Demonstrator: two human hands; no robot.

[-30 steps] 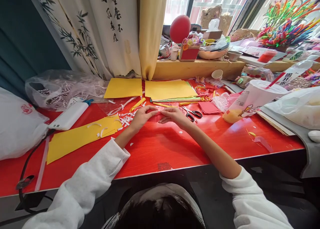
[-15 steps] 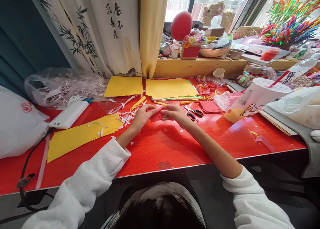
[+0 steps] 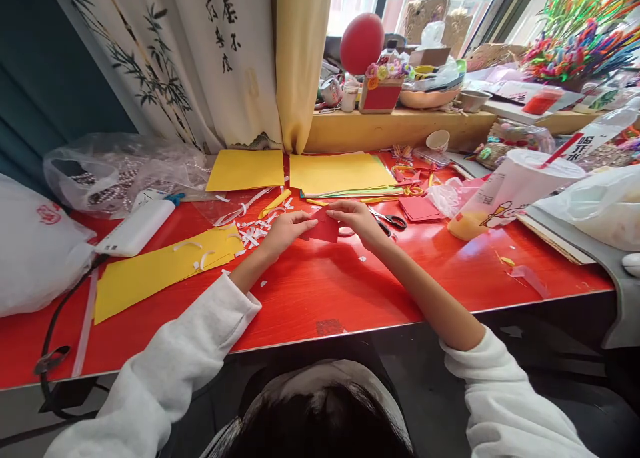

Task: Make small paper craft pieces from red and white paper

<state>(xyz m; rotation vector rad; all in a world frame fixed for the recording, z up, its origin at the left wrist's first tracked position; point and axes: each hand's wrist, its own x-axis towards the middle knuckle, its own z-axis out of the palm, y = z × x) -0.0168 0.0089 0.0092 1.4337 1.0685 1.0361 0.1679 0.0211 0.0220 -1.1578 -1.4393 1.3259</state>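
Both of my hands hold a small piece of red paper [image 3: 324, 229] just above the red table [image 3: 320, 291]. My left hand [image 3: 284, 231] pinches its left edge with the fingers closed. My right hand [image 3: 357, 218] grips the top right edge, fingers curled over it. The paper stands tilted up between them. Scissors [image 3: 389, 221] with black handles lie right behind my right hand. White paper scraps [image 3: 253, 234] are scattered to the left of my left hand.
Yellow sheets lie at the left [image 3: 160, 271] and at the back [image 3: 340, 173]. A white device [image 3: 136, 227] and plastic bags [image 3: 35, 251] sit far left. A large cup with a straw [image 3: 505, 195] lies on its side right. A cluttered windowsill [image 3: 400, 121] runs behind.
The red paper has been lifted from lying flat under my fingers to standing tilted up. My right hand rose and moved slightly back with it.
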